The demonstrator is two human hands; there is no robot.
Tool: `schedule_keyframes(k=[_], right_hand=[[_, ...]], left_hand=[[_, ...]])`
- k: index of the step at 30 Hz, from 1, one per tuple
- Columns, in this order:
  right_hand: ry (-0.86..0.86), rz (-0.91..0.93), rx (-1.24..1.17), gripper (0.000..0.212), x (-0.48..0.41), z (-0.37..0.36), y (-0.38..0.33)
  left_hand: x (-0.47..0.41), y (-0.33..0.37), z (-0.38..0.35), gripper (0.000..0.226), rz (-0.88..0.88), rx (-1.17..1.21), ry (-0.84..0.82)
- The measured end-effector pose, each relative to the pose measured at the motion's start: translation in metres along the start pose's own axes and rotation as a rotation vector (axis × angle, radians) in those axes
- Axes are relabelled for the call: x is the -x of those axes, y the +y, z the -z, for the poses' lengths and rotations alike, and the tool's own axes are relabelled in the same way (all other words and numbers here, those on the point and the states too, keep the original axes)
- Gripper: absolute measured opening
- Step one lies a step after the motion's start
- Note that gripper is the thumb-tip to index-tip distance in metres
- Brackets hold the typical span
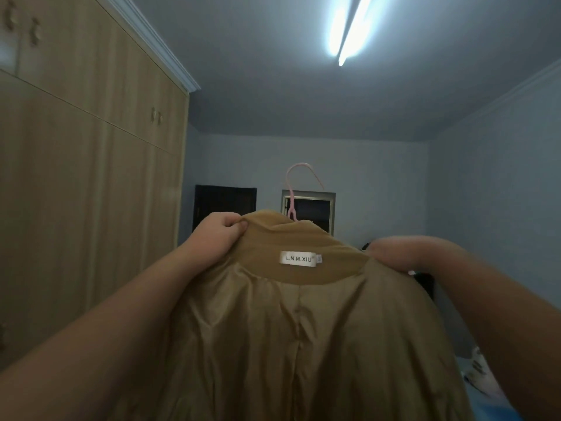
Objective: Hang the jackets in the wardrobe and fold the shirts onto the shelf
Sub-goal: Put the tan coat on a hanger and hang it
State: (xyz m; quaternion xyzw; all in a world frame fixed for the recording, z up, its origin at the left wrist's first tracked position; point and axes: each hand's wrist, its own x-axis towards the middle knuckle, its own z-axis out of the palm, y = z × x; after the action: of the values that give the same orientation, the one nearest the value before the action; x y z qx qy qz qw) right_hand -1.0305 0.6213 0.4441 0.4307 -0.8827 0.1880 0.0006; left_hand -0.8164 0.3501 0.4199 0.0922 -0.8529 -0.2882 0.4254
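You are holding the tan jacket (291,344) up in the lower middle of the frame, its shiny lining facing you. Its hem is running off the bottom edge. A white label (299,258) is sitting just under the collar. Your left hand (223,230) is gripping the collar's left edge, with the fingers curled tight round the cloth. Your right hand (394,253) is lying on the jacket's right shoulder, but motion blur is smearing it, so I cannot tell whether those fingers are closing on the fabric. Both forearms are entering from the bottom corners, cut off there.

Behind the collar, the hook of a pink hanger (292,192) is sticking up, while the jacket is hiding the rest of it. The wardrobe (91,177) is filling the left side, with its doors closed. Something pale at the lower right edge is too blurred to name. A ceiling light (349,31) is glaring at the upper right.
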Motion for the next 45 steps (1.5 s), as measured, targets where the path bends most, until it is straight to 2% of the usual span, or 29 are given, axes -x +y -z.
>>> schedule_keyframes(k=[1, 2, 4, 5, 6, 8, 9, 11, 12, 16, 19, 21, 22, 23, 25, 26, 28, 30, 32, 35, 37, 39, 40, 42, 44, 45], right_hand=[[0.047, 0.001, 0.103, 0.035, -0.001, -0.004, -0.006], [0.112, 0.008, 0.094, 0.036, 0.002, -0.006, -0.015], [0.246, 0.115, -0.213, 0.036, 0.008, -0.007, -0.026], [0.243, 0.151, -0.349, 0.036, 0.008, -0.01, -0.029], [0.168, 0.195, -0.362, 0.036, 0.01, -0.016, -0.033], [0.061, 0.275, -0.139, 0.027, 0.011, -0.038, -0.037], [0.087, 0.307, -0.03, 0.018, 0.008, -0.049, -0.037], [0.205, 0.344, -0.011, 0.002, 0.004, -0.057, -0.036], [0.263, 0.358, -0.032, 0.006, 0.003, -0.058, -0.034], [0.474, 0.359, 0.005, 0.011, 0.005, -0.06, -0.031], [0.565, 0.354, 0.102, 0.008, 0.008, -0.067, -0.027], [0.491, 0.338, 0.11, 0.007, 0.009, -0.068, -0.027], [0.449, 0.316, 0.118, 0.007, 0.009, -0.07, -0.027], [0.428, 0.284, 0.133, 0.006, 0.007, -0.073, -0.027], [0.449, 0.2, 0.172, 0.004, 0.0, -0.079, -0.025], [0.466, 0.152, 0.163, 0.005, -0.004, -0.083, -0.022], [0.476, 0.063, 0.053, 0.008, -0.012, -0.088, -0.016], [0.455, -0.01, -0.106, 0.01, -0.016, -0.09, -0.014], [0.41, -0.073, -0.281, 0.014, -0.015, -0.093, -0.021], [0.277, -0.076, -0.719, 0.016, -0.001, -0.105, -0.041], [0.153, 0.018, -0.907, 0.023, 0.009, -0.116, -0.051], [0.008, 0.123, -0.923, 0.034, 0.015, -0.128, -0.054], [-0.059, 0.163, -0.896, 0.039, 0.016, -0.132, -0.052], [-0.222, 0.228, -0.87, 0.041, 0.015, -0.137, -0.039], [-0.395, 0.292, -0.886, 0.038, 0.011, -0.139, -0.017], [-0.411, 0.296, -0.874, 0.036, 0.007, -0.137, -0.007]], left_hand=[[0.0, 0.0, -0.002, 0.034, 0.021, -0.024, 0.016], [-0.001, 0.0, -0.005, 0.035, 0.046, -0.055, 0.015], [0.001, -0.001, -0.011, 0.033, 0.1, -0.092, -0.016], [0.002, -0.001, -0.013, 0.031, 0.119, -0.093, -0.024], [0.003, -0.002, -0.015, 0.029, 0.129, -0.086, -0.017], [0.007, -0.002, -0.016, 0.026, 0.127, -0.067, 0.012], [0.008, -0.003, -0.015, 0.024, 0.115, -0.062, 0.02], [0.011, -0.005, -0.013, 0.015, 0.063, -0.053, 0.013], [0.014, -0.006, -0.011, 0.013, 0.032, -0.054, -0.012], [0.025, -0.008, -0.007, 0.018, -0.067, -0.036, -0.289], [0.024, -0.004, -0.002, 0.022, -0.051, -0.024, -0.524], [0.021, -0.005, 0.002, 0.019, 0.019, -0.053, -0.619], [0.02, -0.007, 0.002, 0.019, 0.059, -0.139, -0.621], [0.018, -0.008, -0.001, 0.019, 0.074, -0.304, -0.57], [0.019, -0.01, -0.017, 0.024, 0.029, -0.682, -0.323], [0.023, -0.008, -0.028, 0.026, -0.033, -0.698, -0.193], [0.031, -0.001, -0.051, 0.012, -0.108, -0.41, -0.104], [0.035, 0.007, -0.073, 0.009, -0.06, -0.194, -0.195], [0.039, 0.014, -0.091, 0.022, 0.046, -0.065, -0.335], [0.04, 0.023, -0.112, 0.039, 0.248, 0.302, -0.456], [0.036, 0.025, -0.123, 0.052, 0.364, 0.437, -0.398], [0.032, 0.02, -0.128, 0.063, 0.467, 0.544, -0.323], [0.031, 0.015, -0.128, 0.062, 0.495, 0.583, -0.336], [0.032, 0.004, -0.127, 0.042, 0.487, 0.541, -0.412], [0.032, -0.005, -0.13, 0.022, 0.478, 0.35, -0.437], [0.031, -0.007, -0.133, 0.018, 0.478, 0.261, -0.43]])
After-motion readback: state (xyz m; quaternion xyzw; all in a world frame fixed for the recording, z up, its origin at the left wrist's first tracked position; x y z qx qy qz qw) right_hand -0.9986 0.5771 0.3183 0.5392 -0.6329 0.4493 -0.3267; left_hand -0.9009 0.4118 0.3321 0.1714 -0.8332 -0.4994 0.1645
